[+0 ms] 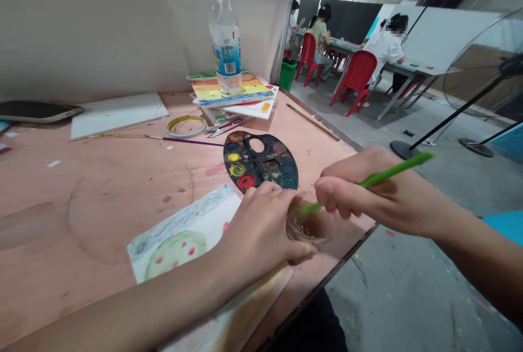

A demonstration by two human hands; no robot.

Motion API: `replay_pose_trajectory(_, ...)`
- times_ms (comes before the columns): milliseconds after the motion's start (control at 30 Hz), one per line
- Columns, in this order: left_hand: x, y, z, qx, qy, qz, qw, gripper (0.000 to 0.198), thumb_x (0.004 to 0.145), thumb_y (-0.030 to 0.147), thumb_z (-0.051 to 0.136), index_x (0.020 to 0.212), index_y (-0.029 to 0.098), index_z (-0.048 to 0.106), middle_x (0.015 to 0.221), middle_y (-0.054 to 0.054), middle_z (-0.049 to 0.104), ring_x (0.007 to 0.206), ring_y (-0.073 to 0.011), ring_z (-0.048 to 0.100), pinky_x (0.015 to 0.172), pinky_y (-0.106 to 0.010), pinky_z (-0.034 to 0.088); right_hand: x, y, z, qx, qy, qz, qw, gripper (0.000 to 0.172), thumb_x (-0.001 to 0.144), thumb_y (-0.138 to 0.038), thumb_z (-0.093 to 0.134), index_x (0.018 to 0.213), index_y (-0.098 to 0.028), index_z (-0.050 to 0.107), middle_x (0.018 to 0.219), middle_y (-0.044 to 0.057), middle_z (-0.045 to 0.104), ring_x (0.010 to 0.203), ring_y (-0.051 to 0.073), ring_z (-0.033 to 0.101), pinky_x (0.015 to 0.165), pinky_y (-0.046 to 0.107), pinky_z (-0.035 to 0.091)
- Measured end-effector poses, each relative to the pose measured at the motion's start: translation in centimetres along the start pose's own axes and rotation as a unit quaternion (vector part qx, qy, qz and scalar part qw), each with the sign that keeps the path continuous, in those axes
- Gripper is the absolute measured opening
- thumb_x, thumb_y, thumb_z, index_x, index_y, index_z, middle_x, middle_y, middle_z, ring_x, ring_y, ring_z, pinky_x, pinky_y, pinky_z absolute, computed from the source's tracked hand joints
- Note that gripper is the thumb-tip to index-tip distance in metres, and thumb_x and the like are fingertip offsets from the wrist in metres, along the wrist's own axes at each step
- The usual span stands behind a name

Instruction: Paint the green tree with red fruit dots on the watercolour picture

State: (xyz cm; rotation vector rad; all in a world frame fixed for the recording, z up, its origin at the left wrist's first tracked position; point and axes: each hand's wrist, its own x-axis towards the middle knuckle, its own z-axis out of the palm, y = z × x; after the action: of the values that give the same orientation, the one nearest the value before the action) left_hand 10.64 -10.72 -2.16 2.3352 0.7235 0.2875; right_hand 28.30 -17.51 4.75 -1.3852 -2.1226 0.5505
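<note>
My right hand (359, 191) grips a green paintbrush (402, 169). Its lower end reaches into a clear cup (292, 232) of murky brown water, where the bristles cannot be made out. Around the left side of that cup, my left hand (261, 226) is curled, thumb near its base. Just beyond this hand lies a dark oval paint palette (263, 161) with red, yellow, orange and blue wells. Partly under my left forearm is a painting (180, 248) with a blue band and a green round shape dotted red.
A water bottle (226, 52) stands on stacked paintings (200, 90) near the wall. A tape roll (187, 126), a purple-handled brush (192, 141), a white board (118, 115) and a phone (38, 112) lie leftward. The table edge (327, 273) runs along the right; people sit beyond on red chairs (359, 77).
</note>
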Motion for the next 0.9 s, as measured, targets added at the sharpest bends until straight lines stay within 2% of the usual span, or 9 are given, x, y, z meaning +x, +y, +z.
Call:
replay_pose_trajectory(67,-0.1,-0.1,0.1,0.02,-0.001,-0.002,1.0,0.042,0.061,0.038,0.083,0.097,0.023,0.069,0.094,-0.003,0.067,0.097,-0.0294,0.056,0.078,-0.039,0.043,0.0,0.2,-0.1,-0.04,0.027,0.01,0.999,0.048,0.103,-0.035,0.048,0.059,-0.018,0.051,0.05,-0.004,0.049,0.045,0.007,0.042,0.045,0.024,0.029)
replay_pose_trajectory(133,-0.1,-0.2,0.1,0.033,-0.002,0.002,0.999,0.049,0.06,0.04,0.084,0.104,0.024,0.068,0.098,-0.003,0.067,0.099,-0.03,0.056,0.08,-0.041,0.043,0.0,0.4,-0.1,-0.072,0.026,0.026,0.997,0.049,0.102,-0.034,0.047,0.056,-0.018,0.051,0.047,-0.004,0.046,0.043,0.007,0.039,0.044,0.026,0.026)
replay_pose_trajectory(267,-0.1,-0.3,0.1,0.037,-0.008,0.006,0.999,0.044,0.062,0.04,0.083,0.1,0.024,0.067,0.096,-0.003,0.066,0.097,-0.0291,0.055,0.079,-0.042,0.043,-0.1,0.3,0.1,0.014,-0.018,0.024,0.999,0.047,0.104,-0.032,0.043,0.063,-0.017,0.058,0.051,-0.004,0.053,0.043,0.006,0.045,0.044,0.023,0.031)
replay_pose_trajectory(333,-0.1,-0.2,0.1,0.038,-0.01,0.005,0.999,0.041,0.063,0.04,0.083,0.096,0.023,0.067,0.093,-0.003,0.065,0.096,-0.0289,0.055,0.078,-0.041,0.043,-0.2,0.3,0.2,0.042,0.0,0.005,0.999,0.044,0.104,-0.031,0.045,0.065,-0.017,0.059,0.054,-0.005,0.055,0.045,0.005,0.048,0.045,0.02,0.033)
replay_pose_trajectory(467,-0.1,0.0,-0.1,0.036,-0.015,-0.003,0.999,0.045,0.061,0.042,0.084,0.098,0.022,0.067,0.095,-0.004,0.066,0.098,-0.0303,0.055,0.078,-0.041,0.042,-0.1,0.5,0.1,-0.046,0.062,0.017,0.997,0.049,0.103,-0.031,0.047,0.057,-0.016,0.053,0.047,-0.005,0.048,0.041,0.005,0.043,0.044,0.021,0.03)
replay_pose_trajectory(600,0.0,0.1,-0.1,0.035,-0.021,-0.012,0.999,0.05,0.061,0.045,0.084,0.103,0.023,0.068,0.098,-0.005,0.066,0.1,-0.0319,0.055,0.078,-0.041,0.043,-0.5,0.9,0.0,-0.05,0.034,0.009,0.998,0.05,0.104,-0.033,0.043,0.058,-0.016,0.055,0.047,-0.004,0.05,0.042,0.005,0.044,0.044,0.022,0.031)
replay_pose_trajectory(700,0.1,0.0,0.0,0.041,-0.019,-0.002,0.999,0.046,0.062,0.044,0.084,0.099,0.022,0.068,0.096,-0.004,0.066,0.1,-0.0318,0.055,0.078,-0.042,0.043,-0.9,1.1,0.0,-0.036,0.043,-0.003,0.998,0.05,0.105,-0.036,0.044,0.061,-0.017,0.056,0.05,-0.004,0.051,0.044,0.005,0.044,0.045,0.022,0.031)
replay_pose_trajectory(800,0.1,-0.1,0.1,0.037,-0.016,0.006,0.999,0.047,0.062,0.043,0.084,0.1,0.021,0.067,0.098,-0.004,0.067,0.1,-0.0307,0.055,0.08,-0.043,0.043,-1.1,1.0,-0.1,-0.06,0.055,-0.009,0.997,0.048,0.105,-0.031,0.045,0.06,-0.017,0.052,0.05,-0.005,0.046,0.044,0.005,0.04,0.045,0.023,0.028)
replay_pose_trajectory(900,0.0,-0.2,0.1,0.037,-0.014,0.004,0.999,0.045,0.062,0.042,0.084,0.098,0.021,0.066,0.097,-0.003,0.066,0.098,-0.0304,0.054,0.078,-0.043,0.042,-1.2,0.7,0.2,-0.038,0.022,-0.018,0.999,0.043,0.103,-0.024,0.045,0.06,-0.018,0.048,0.051,-0.006,0.044,0.045,0.005,0.038,0.046,0.022,0.028)
